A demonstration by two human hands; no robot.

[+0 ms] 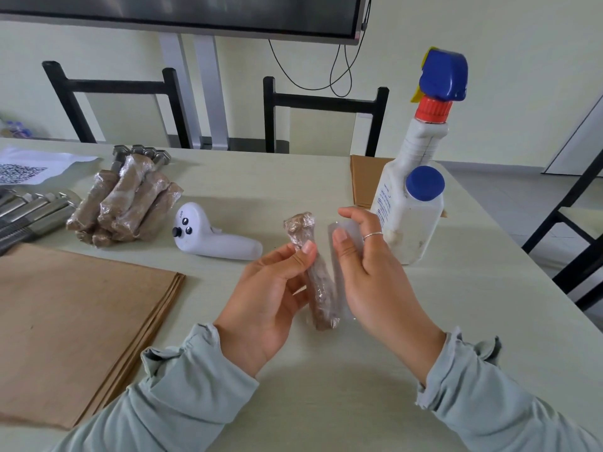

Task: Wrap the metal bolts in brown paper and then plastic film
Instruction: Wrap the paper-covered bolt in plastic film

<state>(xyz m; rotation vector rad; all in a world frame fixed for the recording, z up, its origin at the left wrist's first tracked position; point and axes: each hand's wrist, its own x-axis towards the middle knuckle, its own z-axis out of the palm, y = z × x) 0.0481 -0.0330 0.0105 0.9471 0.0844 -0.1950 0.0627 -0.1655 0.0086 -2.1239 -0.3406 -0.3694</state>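
Bolt (321, 290) (film-wrapped) between both hands

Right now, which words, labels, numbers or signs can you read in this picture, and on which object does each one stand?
No text reads with certainty.
White handheld controller: small grey marking near its buttons, perhaps "560", too small to be sure.
White spray bottle: blue print on its side, blurred and at an angle, unreadable.
White sheet of paper: a printed black-and-white code pattern, no legible words.
Blue-capped bottle: no print visible.
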